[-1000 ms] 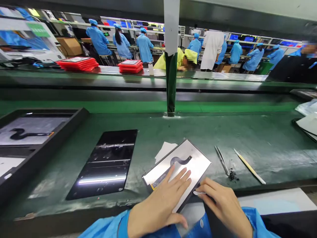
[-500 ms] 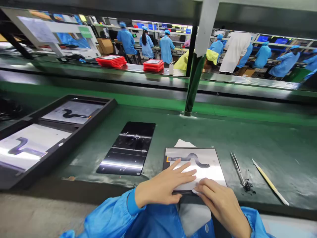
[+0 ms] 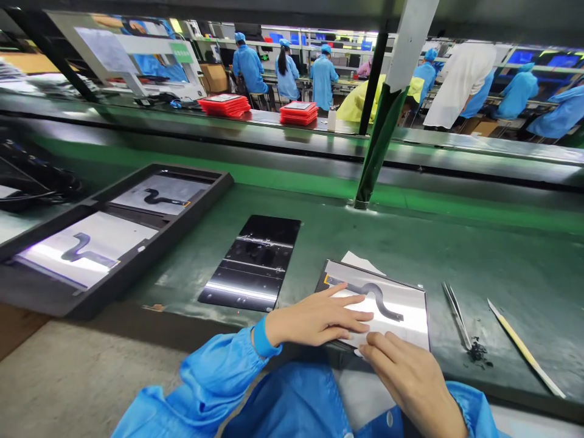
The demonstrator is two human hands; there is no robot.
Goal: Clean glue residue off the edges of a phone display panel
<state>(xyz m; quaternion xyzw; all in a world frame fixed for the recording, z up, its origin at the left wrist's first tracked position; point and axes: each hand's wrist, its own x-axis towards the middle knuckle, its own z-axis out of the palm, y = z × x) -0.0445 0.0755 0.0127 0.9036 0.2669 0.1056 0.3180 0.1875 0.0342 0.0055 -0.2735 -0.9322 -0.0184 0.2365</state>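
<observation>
And here we are mid-job on the silvery panel, which lies under both hands, its curved ribbon cable in place. The left hand is spread flat across it, fingers fanned; the right hand works the near edge, thumb and fingers pinching a small white piece. So this one looks under way, not finished! How much of the edge is done, I can't tell; the fingers cover part of it.

Beyond the left hand, over to its left, two similar panels, a near one and a far one, sit in the tray; whether they're finished or waiting is unclear. Nearer that hand, the black glass sheet lies apart, not joined to the panel. Right of the right hand, tweezers and a knife lie unheld, dark scraps heaped at the tweezers, suggesting some removal is done.
</observation>
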